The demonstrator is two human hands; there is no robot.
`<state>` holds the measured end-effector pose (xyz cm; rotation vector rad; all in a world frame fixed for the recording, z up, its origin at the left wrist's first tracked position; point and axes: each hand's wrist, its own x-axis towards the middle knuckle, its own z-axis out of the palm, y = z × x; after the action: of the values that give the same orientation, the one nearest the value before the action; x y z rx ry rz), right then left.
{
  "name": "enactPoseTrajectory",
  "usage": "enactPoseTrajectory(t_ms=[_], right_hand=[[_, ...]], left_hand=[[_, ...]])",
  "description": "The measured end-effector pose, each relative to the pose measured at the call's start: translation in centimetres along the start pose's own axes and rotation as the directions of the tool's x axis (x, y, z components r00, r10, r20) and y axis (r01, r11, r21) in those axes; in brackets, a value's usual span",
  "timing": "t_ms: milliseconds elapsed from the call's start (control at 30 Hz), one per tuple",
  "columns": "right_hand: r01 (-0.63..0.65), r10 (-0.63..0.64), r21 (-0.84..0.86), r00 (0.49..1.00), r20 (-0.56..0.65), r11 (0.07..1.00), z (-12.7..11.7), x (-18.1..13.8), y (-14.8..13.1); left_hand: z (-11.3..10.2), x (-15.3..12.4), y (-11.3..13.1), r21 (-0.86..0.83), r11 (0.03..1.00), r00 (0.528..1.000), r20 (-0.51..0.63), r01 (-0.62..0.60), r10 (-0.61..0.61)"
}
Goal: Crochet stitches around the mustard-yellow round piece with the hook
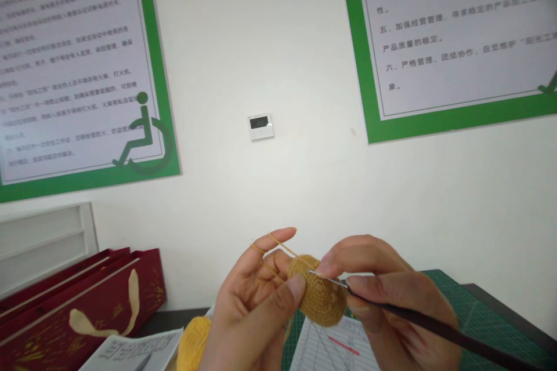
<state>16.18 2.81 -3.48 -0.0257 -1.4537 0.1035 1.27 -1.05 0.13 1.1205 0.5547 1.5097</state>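
Note:
A round mustard-brown crochet piece [324, 298] is pinched between the thumb and fingers of my left hand [256, 301]. Its raised index finger carries a strand of yarn [282, 246] that runs down to the top of the piece. Held like a pen in my right hand [395, 295] is a crochet hook [418, 317] with a metal shaft and a long dark handle. The hook's tip touches the upper face of the crochet piece. Behind my left wrist shows part of a yellow yarn ball [192, 342].
Under my hands lie a green cutting mat [487, 313] and a printed sheet [313, 353] with a red mark. Dark red gift bags [148, 284] and a white booklet [130, 353] stand and lie at left. Behind, the white wall carries green-framed posters [159, 98] and a thermostat [261, 132].

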Motion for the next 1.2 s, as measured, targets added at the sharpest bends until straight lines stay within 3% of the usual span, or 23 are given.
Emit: enactPoseTrajectory(t_ms=[133,367,600,667,800,900,967,1067,1200], right_hand=[[0.037,-0.037,0.006,0.999,-0.023,0.999,0.3,-0.1,0.2],[-0.095,0.102,0.128,0.993,-0.053,0.987,0.8,-1.1,0.7],[-0.160,0.222,0.379,0.967,-0.125,0.912,2.4,-0.7,1.2],[-0.154,0.199,0.328,0.974,-0.105,0.932,2.3,-1.0,1.3],[-0.016,0.011,-0.038,0.990,-0.143,0.999,1.4,-2.0,1.8],[0.106,-0.166,-0.297,0.968,-0.186,0.949,0.9,-2.3,1.8],[0.162,-0.239,-0.392,0.959,-0.154,0.905,0.7,-2.2,1.6],[0.121,-0.188,-0.354,0.969,-0.161,0.927,0.9,-1.8,1.3],[-0.068,0.054,-0.064,0.978,-0.202,0.996,1.4,-1.6,1.4]], left_hand=[[0.2,-0.1,0.1,-0.009,1.000,1.000,-0.021,-0.001,0.001],[0.3,-0.3,0.4,-0.043,0.998,0.999,-0.011,0.042,-0.043],[0.1,-0.1,0.2,-0.050,0.998,0.999,0.001,0.037,-0.037],[0.2,-0.1,0.2,-0.030,0.999,1.000,-0.013,0.010,-0.010],[0.6,0.1,-0.5,-0.022,0.994,0.994,-0.030,-0.105,0.104],[1.0,0.4,-1.4,-0.055,0.990,0.991,-0.019,-0.133,0.132],[1.3,0.6,-2.0,-0.072,0.989,0.991,-0.022,-0.131,0.130],[2.1,0.6,-2.4,-0.029,0.976,0.976,-0.032,-0.215,0.214],[2.8,0.5,-2.3,0.041,0.950,0.951,-0.023,-0.309,0.310]])
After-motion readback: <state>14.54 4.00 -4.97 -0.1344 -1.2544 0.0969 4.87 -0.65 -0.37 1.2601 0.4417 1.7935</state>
